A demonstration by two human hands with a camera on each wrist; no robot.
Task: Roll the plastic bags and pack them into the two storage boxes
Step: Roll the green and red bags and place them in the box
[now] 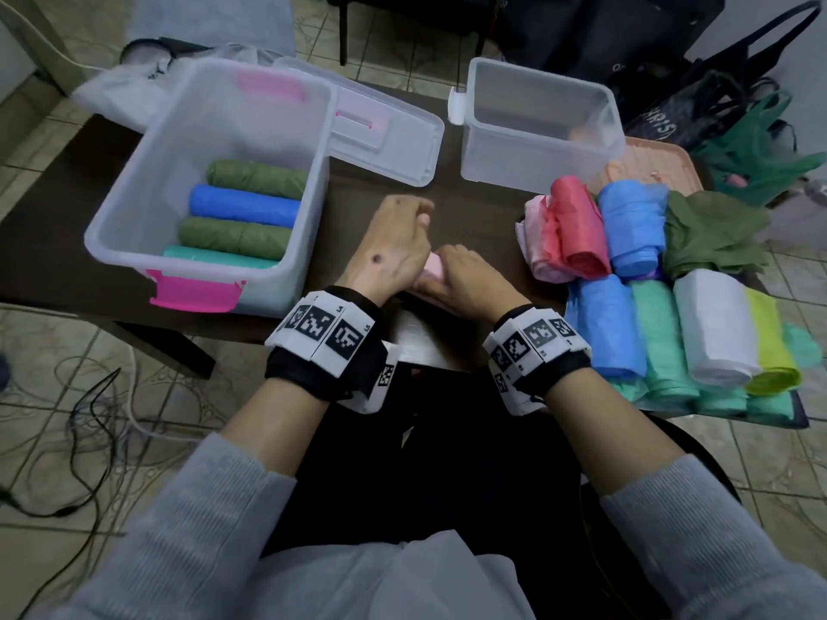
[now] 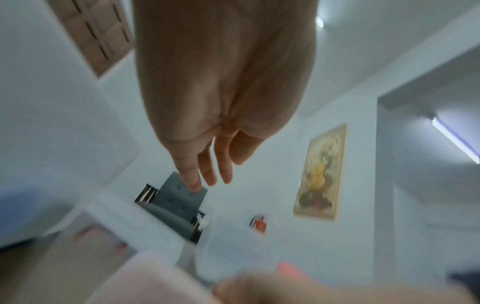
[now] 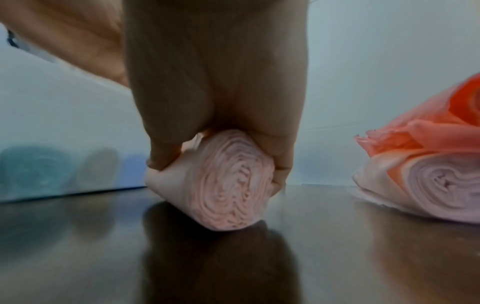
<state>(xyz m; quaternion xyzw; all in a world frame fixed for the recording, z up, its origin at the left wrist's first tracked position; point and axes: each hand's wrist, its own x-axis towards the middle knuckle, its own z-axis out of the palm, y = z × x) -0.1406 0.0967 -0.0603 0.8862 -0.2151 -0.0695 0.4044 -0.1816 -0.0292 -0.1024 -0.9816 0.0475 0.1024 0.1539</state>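
Four rolls are packed in the pink-latched box [image 1: 134, 208]; the second box [image 1: 537, 127] looks empty. A pink roll [image 3: 233, 185] is gripped by the right hand [image 1: 465, 279], the left hand [image 1: 394, 243] relaxed; many rolls [image 1: 662, 315] wait.

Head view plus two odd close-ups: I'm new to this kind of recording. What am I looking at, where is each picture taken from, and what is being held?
No machine here: a person works with bare hands, wearing marker bands with small cameras on both wrists. The wide picture comes from a head-worn camera. The other two look along each hand.

On the dark table stand a large box holding four rolled bags, and a smaller box whose contents are unclear. More rolled bags lie on the right.

The right hand grips a pink roll resting on the table. The left hand shows straight fingers, holding nothing in its own view.
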